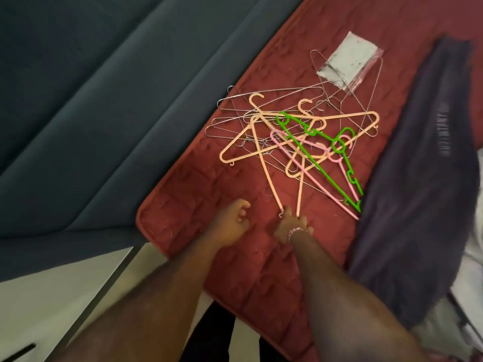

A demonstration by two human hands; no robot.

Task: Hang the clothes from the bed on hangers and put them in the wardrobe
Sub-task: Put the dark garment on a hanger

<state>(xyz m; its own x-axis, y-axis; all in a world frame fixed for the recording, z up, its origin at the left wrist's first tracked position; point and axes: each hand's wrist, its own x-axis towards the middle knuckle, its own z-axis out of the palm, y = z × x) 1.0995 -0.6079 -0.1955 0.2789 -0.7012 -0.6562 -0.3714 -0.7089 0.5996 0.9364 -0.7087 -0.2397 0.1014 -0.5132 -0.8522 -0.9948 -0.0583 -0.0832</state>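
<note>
The bed [261,270], covered in a quilted red spread, runs from the near edge to the far right. A dark purple garment [423,178] lies lengthwise along its right side, untouched and not yet hung. A tangled pile of hangers [292,137], in wire, peach, pink and green, sits at centre, just far of both hands. One peach hanger [261,158] has its long arm running from the pile straight back to the right hand [292,228], which is at its near end; the fingers look closed on that tip, though blur leaves the hold unconfirmed. The left hand [232,220] hovers just left of it, fingers loosely curled, holding nothing. Judgement: the right hand is placed to draw the hanger clear nearward along its axis; entanglement with neighbouring hangers is likely.
</note>
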